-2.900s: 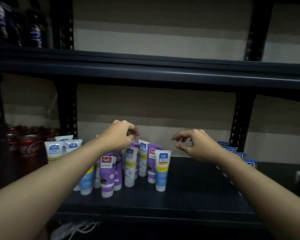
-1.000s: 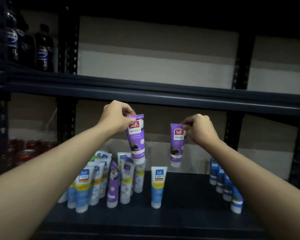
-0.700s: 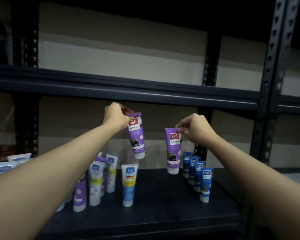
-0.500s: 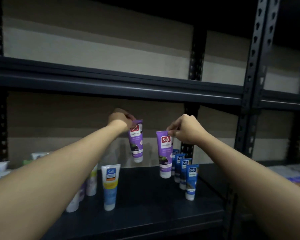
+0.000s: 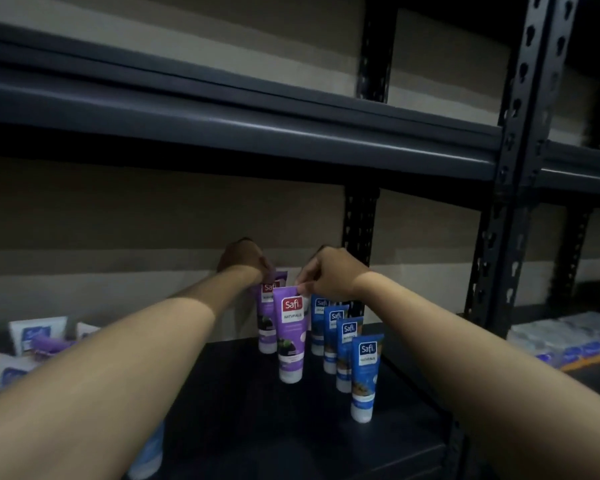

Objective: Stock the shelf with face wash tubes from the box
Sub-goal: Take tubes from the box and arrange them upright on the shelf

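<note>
Two purple face wash tubes stand cap-down on the dark shelf (image 5: pixel 264 417), one behind the other. My left hand (image 5: pixel 241 259) pinches the top of the rear purple tube (image 5: pixel 265 323). The front purple tube (image 5: pixel 291 336) is held at its top edge by my right hand (image 5: pixel 331 275). Right of them a row of several blue tubes (image 5: pixel 364 372) runs from the back toward the front. The box is not in view.
A cluster of white and purple tubes (image 5: pixel 37 336) sits at the far left of the same shelf, partly behind my left arm. The upper shelf board (image 5: pixel 257 126) hangs overhead. A black upright post (image 5: pixel 513 188) bounds the bay; packaged goods (image 5: pixel 561 341) lie beyond it.
Both hands carried their purple tubes rightward and down from mid-air. The tubes now stand on the shelf beside the blue row. My view has swung right.
</note>
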